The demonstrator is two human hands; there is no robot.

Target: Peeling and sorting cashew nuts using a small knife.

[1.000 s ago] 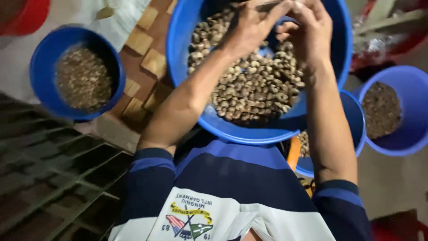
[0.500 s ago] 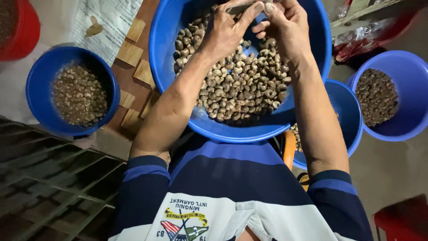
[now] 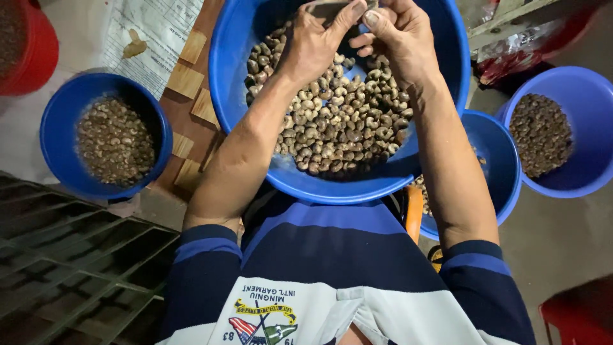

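A large blue basin (image 3: 255, 137) on my lap holds a heap of brown, curved nuts (image 3: 341, 121). Both my hands are raised over its far side, fingertips meeting at the top edge of the view. My left hand (image 3: 313, 45) grips a flat grey blade (image 3: 325, 7) under its thumb. My right hand (image 3: 399, 41) has its fingers curled and pinched against the left thumb. What it pinches is hidden. My forearms run down across the basin to dark blue striped sleeves.
A smaller blue bowl (image 3: 54, 137) of pale kernels stands at left, beside wooden blocks (image 3: 185, 80) and a printed paper sheet (image 3: 153, 25). Two more blue bowls (image 3: 575, 182) (image 3: 498, 166) sit at right. A red bucket (image 3: 35, 54) is top left, a metal grate (image 3: 76, 255) lower left.
The view has steadied and shifted slightly. Both hands stay together over the basin's far side, drawn a little higher toward the frame's top.
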